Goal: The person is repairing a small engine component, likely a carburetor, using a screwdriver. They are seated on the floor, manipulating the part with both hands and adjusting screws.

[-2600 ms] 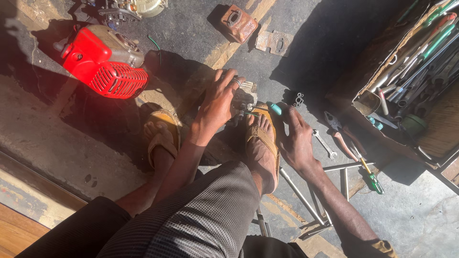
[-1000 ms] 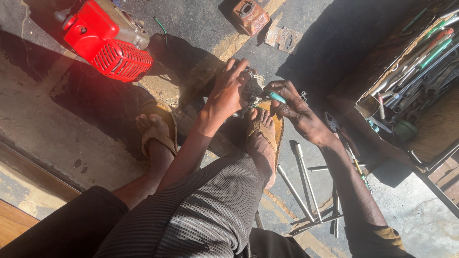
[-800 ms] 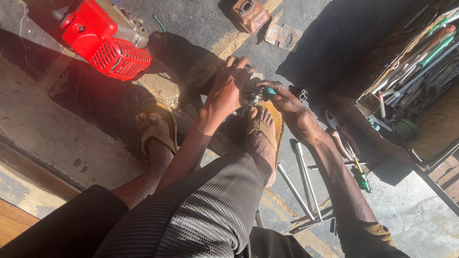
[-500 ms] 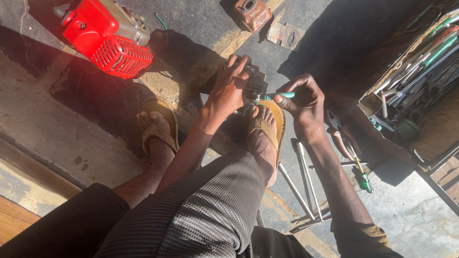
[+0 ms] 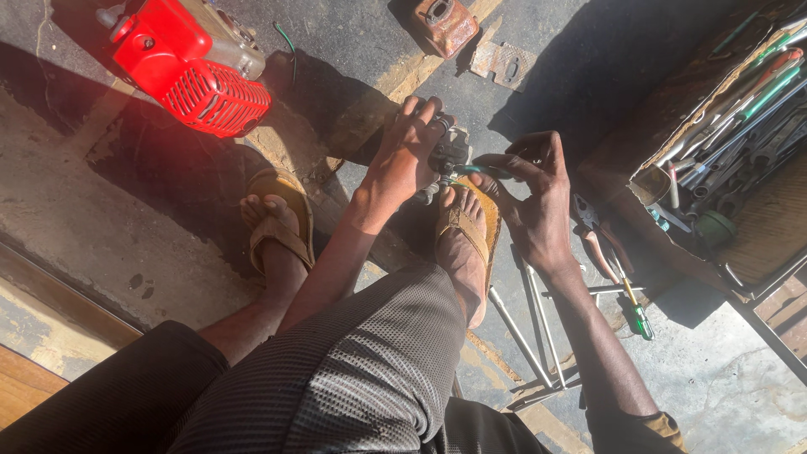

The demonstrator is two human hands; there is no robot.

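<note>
Bracing the small grey metal part [image 5: 450, 155] on the floor is done by the left hand [image 5: 403, 160], which is spread over it from above, fingers wrapped down around its top; the part sits just beyond the toes of the right sandalled foot [image 5: 466, 231]. The right hand [image 5: 534, 197] is closed on a thin teal-handled tool [image 5: 479, 170], pinched between thumb and fingertips, and the tool's tip is pointed toward the side of the part nearest that hand. Whether the tip is seated in a screw or slot cannot be told, since the left hand's fingers cover that face.

For the step to be done well, the part should be pressed firmly down so that it is not turned along with the tool. The tool is best kept in line with whatever it engages, as a slanted tip is likely to slip toward the left fingers lying close beside it. Pressure should be applied along the shaft before any twist is given.

Pliers [image 5: 598, 240] and a green-handled screwdriver [image 5: 635, 307] lie on the floor just to the outer side of the right wrist, and a tray of tools [image 5: 740, 109] stands farther out on that side. A red engine housing [image 5: 189, 63] lies well apart, beyond the left hand.
</note>
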